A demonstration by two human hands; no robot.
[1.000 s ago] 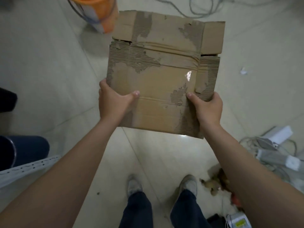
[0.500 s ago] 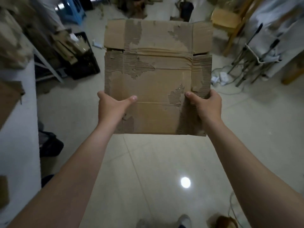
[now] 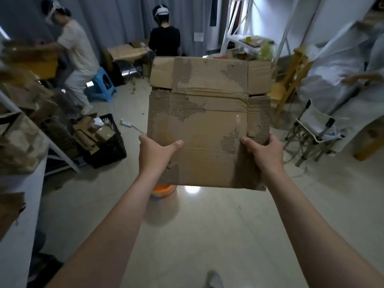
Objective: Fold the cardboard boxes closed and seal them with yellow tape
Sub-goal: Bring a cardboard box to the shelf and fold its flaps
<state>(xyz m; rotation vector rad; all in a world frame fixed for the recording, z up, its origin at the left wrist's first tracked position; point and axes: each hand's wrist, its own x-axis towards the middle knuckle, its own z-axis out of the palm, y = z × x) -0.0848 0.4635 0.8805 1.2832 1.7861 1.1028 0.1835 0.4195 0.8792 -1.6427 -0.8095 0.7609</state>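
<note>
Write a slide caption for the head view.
Left hand and right hand hold a worn, flattened cardboard box by its sides.

cardboard box (image 3: 207, 125) now raised, orange bucket (image 3: 163, 190) showing beneath it.

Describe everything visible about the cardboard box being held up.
The cardboard box is brown corrugated board. It looks flattened and is held up in the air with its broad face toward the camera. Its outer paper is torn away in many patches, baring the ridges. Fold lines cross it, and flaps stand along the top edge, slit at both sides. The left hand grips its lower left edge and the right hand its lower right edge, with thumbs on the front. Nothing else touches it.
</note>
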